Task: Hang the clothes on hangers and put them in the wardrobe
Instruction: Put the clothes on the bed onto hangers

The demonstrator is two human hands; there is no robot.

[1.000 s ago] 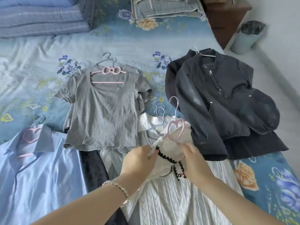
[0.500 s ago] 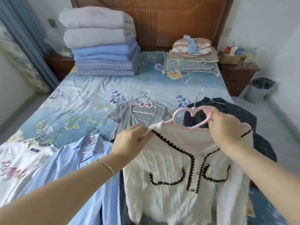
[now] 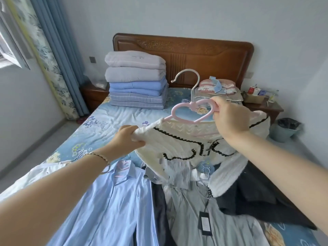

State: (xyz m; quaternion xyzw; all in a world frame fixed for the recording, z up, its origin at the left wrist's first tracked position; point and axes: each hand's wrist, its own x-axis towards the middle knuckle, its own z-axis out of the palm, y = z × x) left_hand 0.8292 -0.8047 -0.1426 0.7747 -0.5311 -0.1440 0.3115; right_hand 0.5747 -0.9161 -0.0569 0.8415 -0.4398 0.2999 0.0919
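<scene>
- Fingers (image 3: pixel 139 142) of the left hand (image 3: pixel 132 137) are bunched tight on the left shoulder of the white cardigan (image 3: pixel 177 146). The right hand (image 3: pixel 229 118) has its fingers (image 3: pixel 215 103) wrapped round the right lobe of the pink hanger (image 3: pixel 193 104).
- Over the bed (image 3: pixel 110 118) the cardigan hangs in the air between both hands. Its lower part trails down to the blue shirt (image 3: pixel 113 201) and dark jacket (image 3: pixel 257 197) lying there.
- Judged by its fluffy knit, the cardigan should be light, limp and stretchy. It is likely to sag or slip off a smooth arm, so pulling on the knit risks distorting it.
- It is white, with black scalloped trim along the neckline, the front edges and two curved pocket lines.
- Being stiff plastic, the heart-shaped hanger is the safer place to carry from. The cardigan's right shoulder is hidden behind the right hand, so it may not be seated yet.
- Standing free above the heart, the pale hook (image 3: pixel 186 70) is the part to offer to the wardrobe rail.
</scene>
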